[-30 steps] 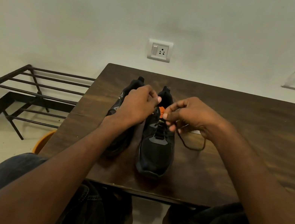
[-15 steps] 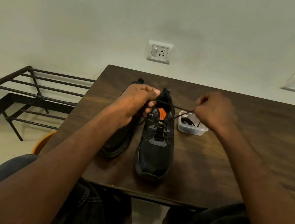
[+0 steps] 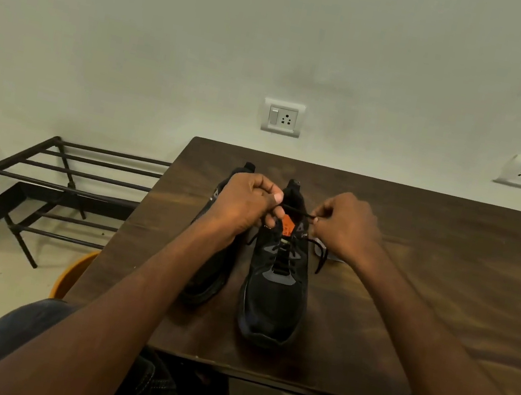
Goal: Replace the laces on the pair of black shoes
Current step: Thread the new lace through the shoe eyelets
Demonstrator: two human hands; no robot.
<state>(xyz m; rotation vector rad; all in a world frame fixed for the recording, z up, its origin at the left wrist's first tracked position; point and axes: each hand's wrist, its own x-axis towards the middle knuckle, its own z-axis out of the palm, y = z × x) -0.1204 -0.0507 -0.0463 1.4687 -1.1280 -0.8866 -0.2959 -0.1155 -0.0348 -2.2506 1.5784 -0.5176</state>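
A dark wooden surface [image 3: 415, 259] carries the pair of black shoes side by side, toes toward the near edge. The right shoe [image 3: 275, 290] lies in full view; the left shoe [image 3: 208, 278] is partly hidden under the left forearm. Both hands hover over the far end of the right shoe, probably to keep the lace [image 3: 295, 209] taut for tying or threading. The left hand [image 3: 245, 207] has its fingers curled, pinching one end of the lace. The right hand [image 3: 346, 228] pinches the other end, with a loose loop hanging to the right. A small clear container [image 3: 321, 248] shows beneath the right hand; its contents cannot be told.
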